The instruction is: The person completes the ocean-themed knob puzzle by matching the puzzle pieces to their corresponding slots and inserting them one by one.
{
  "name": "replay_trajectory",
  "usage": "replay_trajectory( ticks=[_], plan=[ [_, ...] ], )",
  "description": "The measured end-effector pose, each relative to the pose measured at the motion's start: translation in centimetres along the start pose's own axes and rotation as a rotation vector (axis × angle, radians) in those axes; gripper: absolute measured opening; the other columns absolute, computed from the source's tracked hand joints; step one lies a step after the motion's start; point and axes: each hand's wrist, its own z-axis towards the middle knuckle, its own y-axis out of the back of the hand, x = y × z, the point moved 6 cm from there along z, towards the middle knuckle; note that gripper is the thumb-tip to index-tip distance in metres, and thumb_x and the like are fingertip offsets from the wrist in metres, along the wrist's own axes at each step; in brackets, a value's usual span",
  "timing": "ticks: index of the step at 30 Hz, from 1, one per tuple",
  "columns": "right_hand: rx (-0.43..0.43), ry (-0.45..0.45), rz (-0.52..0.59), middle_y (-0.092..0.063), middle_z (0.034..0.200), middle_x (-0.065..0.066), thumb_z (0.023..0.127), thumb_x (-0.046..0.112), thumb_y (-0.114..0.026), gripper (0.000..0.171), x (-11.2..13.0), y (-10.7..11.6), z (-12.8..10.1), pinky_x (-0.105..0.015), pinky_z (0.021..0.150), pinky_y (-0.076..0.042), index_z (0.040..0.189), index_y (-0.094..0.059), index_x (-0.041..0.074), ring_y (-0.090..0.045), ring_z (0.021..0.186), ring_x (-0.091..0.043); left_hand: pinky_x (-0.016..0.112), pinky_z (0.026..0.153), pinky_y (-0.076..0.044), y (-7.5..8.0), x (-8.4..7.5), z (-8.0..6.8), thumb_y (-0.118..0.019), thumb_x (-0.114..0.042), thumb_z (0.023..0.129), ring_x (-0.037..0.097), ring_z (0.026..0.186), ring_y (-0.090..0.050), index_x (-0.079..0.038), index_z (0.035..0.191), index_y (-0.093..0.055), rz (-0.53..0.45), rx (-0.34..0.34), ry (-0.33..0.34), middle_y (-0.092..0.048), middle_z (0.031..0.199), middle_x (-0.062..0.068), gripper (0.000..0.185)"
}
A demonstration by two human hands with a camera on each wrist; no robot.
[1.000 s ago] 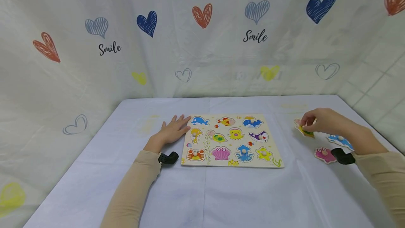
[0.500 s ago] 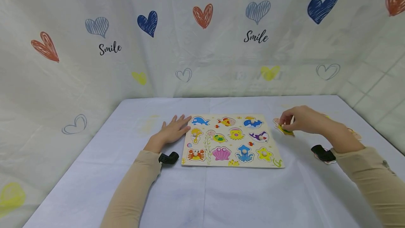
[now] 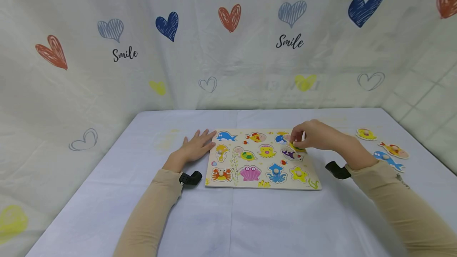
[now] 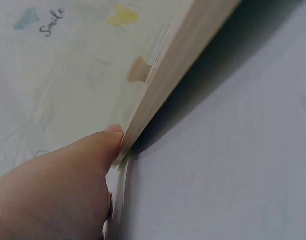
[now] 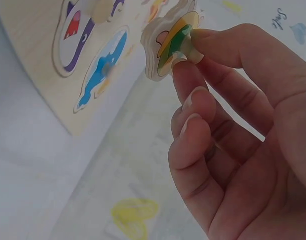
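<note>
1. The head view is bright and even, with soft light and no glare; the backdrop curves at the edges.
2. Only faint shadows lie on the tablecloth (image 3: 228,217).
3. In the left wrist view, the puzzle board (image 4: 182,65) casts a dark shadow and looks soft.
4. The right wrist view is blurred behind the fingers (image 5: 192,107).

The head camera looks forward and down from behind the near edge of the puzzle board (image 3: 262,158), far enough to take in the whole board. The left wrist camera sits very low and close against the board's left edge (image 4: 162,85), facing along it. The right wrist camera hovers close above the board's right part (image 5: 48,65). All three views share the board.
</note>
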Motion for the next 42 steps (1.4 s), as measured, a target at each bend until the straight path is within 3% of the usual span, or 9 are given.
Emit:
replay_trajectory(
  ticks=[10,21,28,38,42],
  plan=[
    [0.059,0.09,0.014,-0.064,0.082,0.003,0.091,0.008,-0.076,0.006,4.2,-1.4,2.3,-0.029,0.065,-0.053,0.092,-0.073,0.013,-0.057,0.078,-0.018,0.073,0.114,0.003,0.1,-0.2,-0.4,-0.036,-0.052,0.109,0.039,0.156,-0.001,-0.026,0.165,-0.024,-0.007,0.008,0.01,-0.014,0.171,0.01,0.063],
    [0.099,0.139,-0.03,-0.063,0.081,0.006,0.092,0.011,-0.076,0.004,7.1,-3.5,5.2,-0.03,0.072,-0.049,0.09,-0.074,0.015,-0.055,0.078,-0.015,0.073,0.115,0.003,0.2,-0.3,-0.5,-0.036,-0.052,0.109,0.039,0.156,-0.001,-0.026,0.165,-0.024,-0.009,0.015,0.008,-0.014,0.171,0.01,0.063],
    [0.151,0.162,-0.047,-0.062,0.08,0.004,0.092,0.01,-0.075,0.006,8.7,-4.7,6.6,-0.029,0.068,-0.048,0.088,-0.074,0.015,-0.054,0.076,-0.015,0.073,0.115,0.003,0.4,-0.4,-0.6,-0.036,-0.052,0.109,0.039,0.156,-0.001,-0.026,0.165,-0.024,-0.01,0.018,0.01,-0.014,0.171,0.01,0.063],
    [0.236,0.061,-0.008,-0.062,0.086,-0.001,0.094,0.014,-0.076,0.004,8.6,-6.0,8.6,-0.025,0.054,-0.053,0.092,-0.073,0.013,-0.059,0.069,-0.016,0.074,0.114,0.002,0.6,-0.6,-0.6,-0.036,-0.052,0.109,0.04,0.156,-0.002,-0.025,0.165,-0.024,-0.002,0.015,0.012,-0.015,0.17,0.011,0.063],
    [0.231,0.076,-0.033,-0.063,0.085,0.0,0.094,0.015,-0.077,0.004,9.1,-6.2,9.1,-0.025,0.059,-0.052,0.093,-0.075,0.012,-0.059,0.073,-0.015,0.074,0.114,0.002,0.6,-0.7,-0.8,-0.036,-0.051,0.109,0.04,0.156,-0.001,-0.025,0.165,-0.024,-0.003,0.017,0.017,-0.015,0.17,0.011,0.063]
  ],
)
